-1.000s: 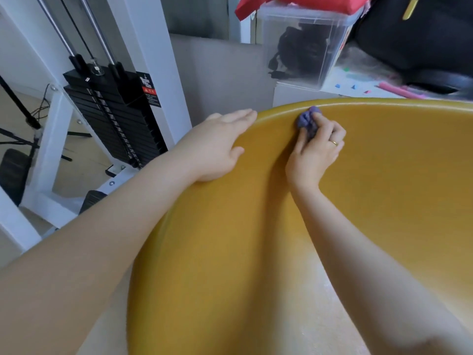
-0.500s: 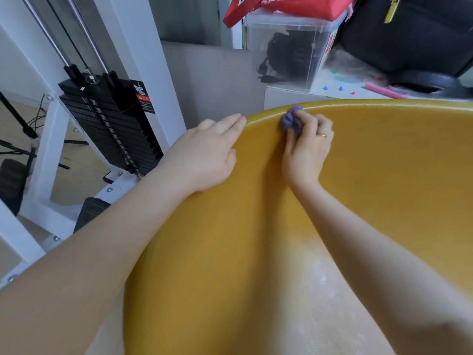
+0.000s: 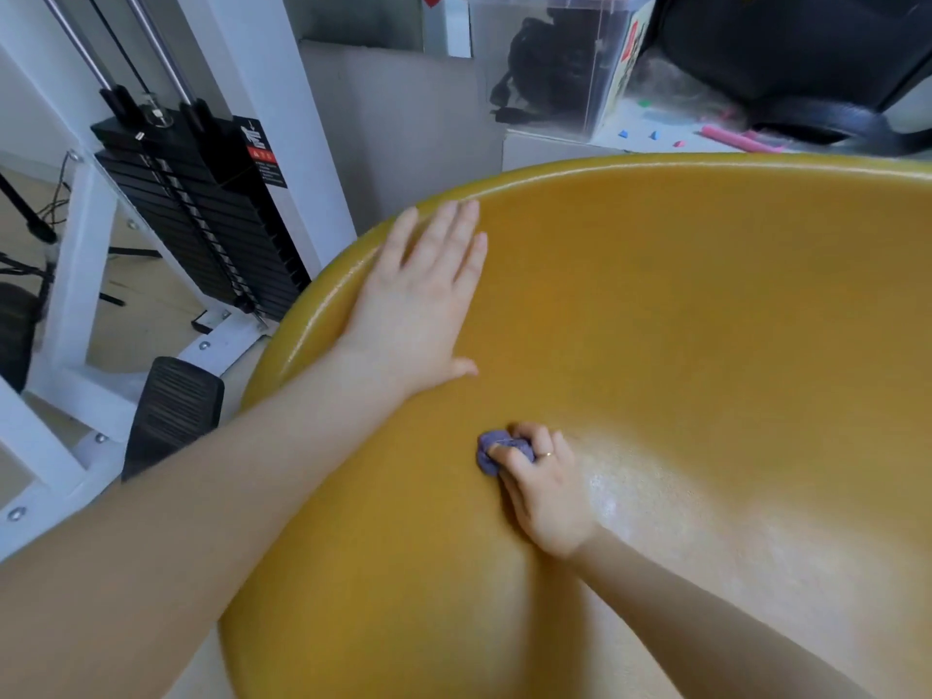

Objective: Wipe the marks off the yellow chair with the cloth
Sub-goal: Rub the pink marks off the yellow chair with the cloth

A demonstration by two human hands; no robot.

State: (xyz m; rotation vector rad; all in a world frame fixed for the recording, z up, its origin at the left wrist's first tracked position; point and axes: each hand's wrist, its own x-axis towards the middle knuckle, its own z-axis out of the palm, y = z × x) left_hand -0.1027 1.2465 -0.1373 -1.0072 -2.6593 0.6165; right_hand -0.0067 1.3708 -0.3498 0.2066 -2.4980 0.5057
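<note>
Yellow chair is filling the view, its curved shell lying under both arms; no marks are showing on it, so wiping is probably nearly finished, though glare is hiding the seat. Behind it a weight stack and clear storage box are standing. Left hand is pressing flat, fingers straight, near the rim. Right hand is gripping the bunched purple cloth against the shell.

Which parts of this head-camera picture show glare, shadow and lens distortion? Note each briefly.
Head view: pale glare spreads over the yellow chair to the right of the right hand, which grips the cloth; a soft shadow lies under that wrist; the flat left hand looks sharp; the wide lens bows the chair's rim and the white frame.
</note>
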